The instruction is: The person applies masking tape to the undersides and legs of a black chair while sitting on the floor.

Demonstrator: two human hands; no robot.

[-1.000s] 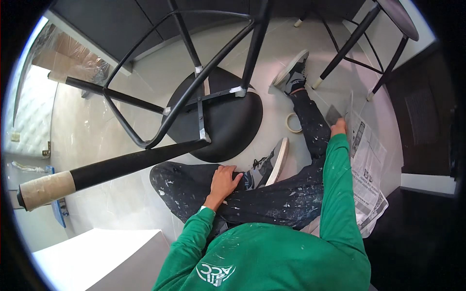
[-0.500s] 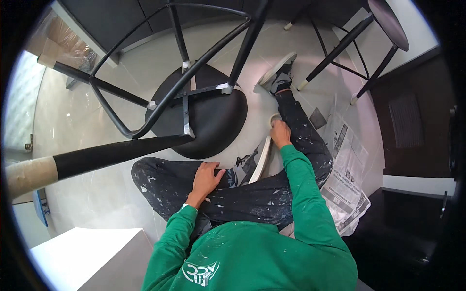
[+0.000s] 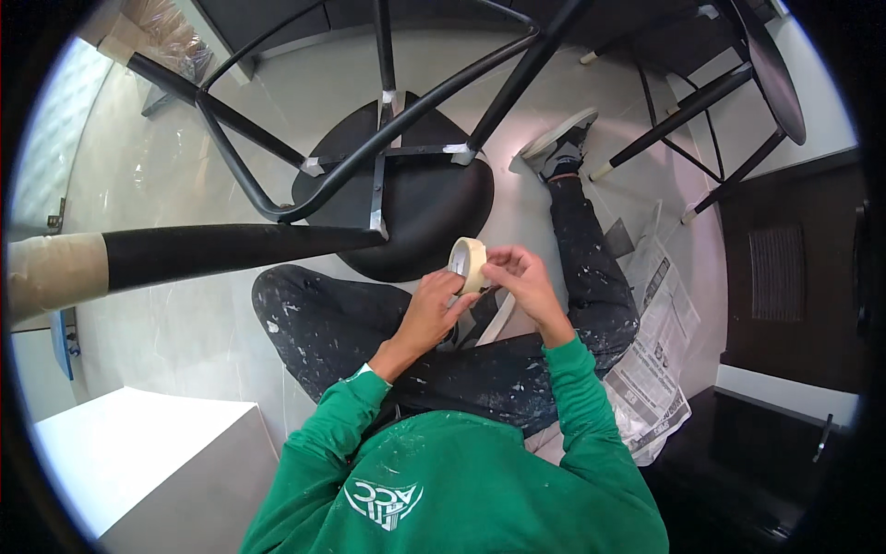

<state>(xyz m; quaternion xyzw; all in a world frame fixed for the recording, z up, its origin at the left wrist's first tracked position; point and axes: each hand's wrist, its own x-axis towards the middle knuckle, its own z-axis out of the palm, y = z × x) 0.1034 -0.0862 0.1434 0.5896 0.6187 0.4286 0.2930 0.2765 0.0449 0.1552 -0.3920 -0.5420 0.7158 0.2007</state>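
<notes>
A roll of cream masking tape [image 3: 472, 263] is held up between my two hands, above my crossed legs. My left hand [image 3: 436, 300] grips the roll from its lower left, with fingers in the core. From the right, my right hand [image 3: 523, 277] pinches at the roll's outer edge; whether a tape end is between the fingertips is too small to tell. Just beyond lies an upturned black stool, its round seat [image 3: 434, 203] down on the floor and its legs up. Cream tape wraps the end of its nearest leg [image 3: 221, 254].
At the upper right a second black stool [image 3: 775, 74] stands with pale leg tips. Newspaper sheets [image 3: 651, 342] lie beside my right leg. A white box-like block [image 3: 157, 452] is at lower left, and a dark cabinet [image 3: 775, 277] at the right.
My right hand has lifted the tape roll from the floor by my right leg to the middle. My left hand has left my leg and taken hold of the roll. The view has shifted slightly.
</notes>
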